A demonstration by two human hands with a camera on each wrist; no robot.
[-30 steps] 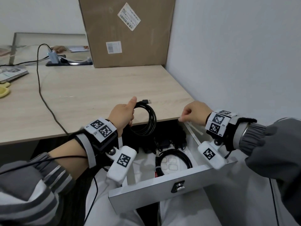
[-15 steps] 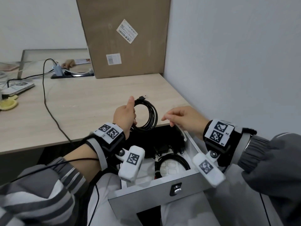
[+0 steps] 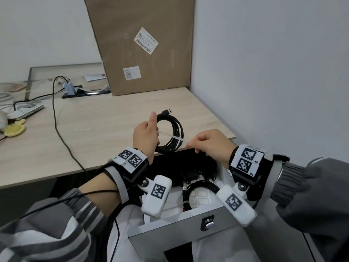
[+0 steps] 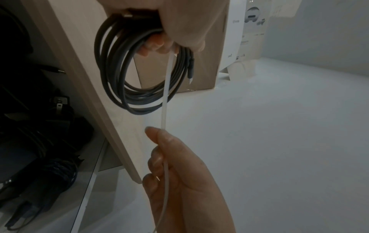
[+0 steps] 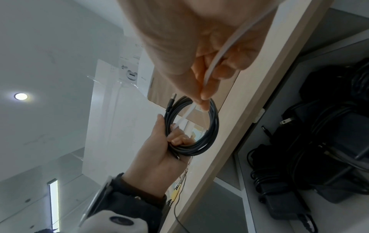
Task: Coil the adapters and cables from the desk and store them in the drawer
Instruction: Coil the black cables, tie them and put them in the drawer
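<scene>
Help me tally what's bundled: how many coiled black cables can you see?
2: one coiled cable held in the left hand above the desk edge, another lying in the open drawer. More may hide among the dark adapters behind.

The cable (image 3: 172, 134) in the left hand (image 3: 144, 138) is black, with a silver plug tip. The tie (image 3: 176, 138) pinched by the right hand (image 3: 209, 145) is white. Beneath both hands, the table (image 3: 105, 120) is pale wood grain and the drawer (image 3: 181, 229) grey-white, holding black adapters (image 5: 319, 141). Beyond the hands stands a brown box (image 3: 143, 44) with white labels.
</scene>
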